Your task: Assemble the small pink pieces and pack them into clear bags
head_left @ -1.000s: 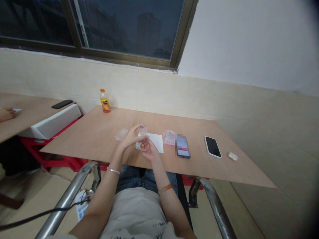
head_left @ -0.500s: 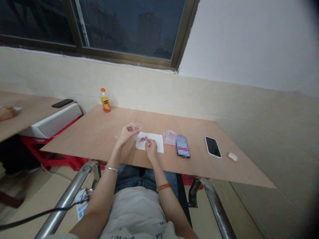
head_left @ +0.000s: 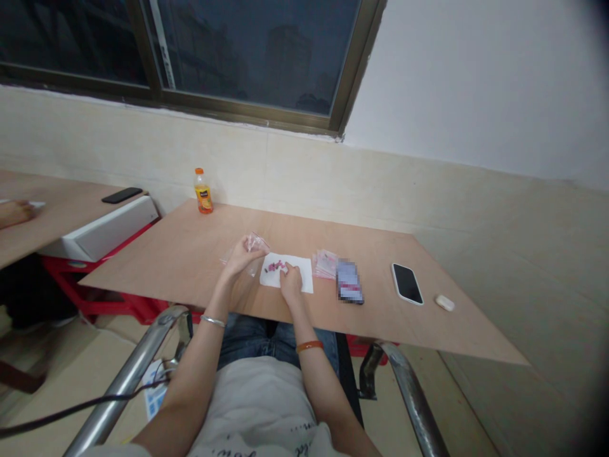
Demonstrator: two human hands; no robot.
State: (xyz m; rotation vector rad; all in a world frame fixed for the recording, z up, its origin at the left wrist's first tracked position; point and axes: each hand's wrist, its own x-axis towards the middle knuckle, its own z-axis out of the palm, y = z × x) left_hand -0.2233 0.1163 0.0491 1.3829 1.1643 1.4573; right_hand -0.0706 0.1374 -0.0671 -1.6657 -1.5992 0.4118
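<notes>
A clear plastic bag (head_left: 257,242) is pinched in my left hand (head_left: 242,256), just left of a white sheet of paper (head_left: 304,282). Several small pink and dark pieces (head_left: 275,266) lie on the paper. My right hand (head_left: 291,282) rests over the sheet, its fingers closed together beside the pieces; whatever is between the fingertips is too small to make out. More clear plastic lies on the table below my left hand. To the right of the paper is a stack of small clear bags (head_left: 325,263) with pink edges.
Right of the bags lie a phone with a blurred screen (head_left: 349,280), a white-edged phone (head_left: 407,284) and a small white case (head_left: 445,303). An orange drink bottle (head_left: 203,192) stands at the back left. Another person's hand (head_left: 16,212) and a black phone (head_left: 122,195) are on the neighbouring table.
My right hand has shifted slightly right and down, its fingertips still by the pieces. The bag in my left hand has tilted and shows more. The view has moved slightly.
</notes>
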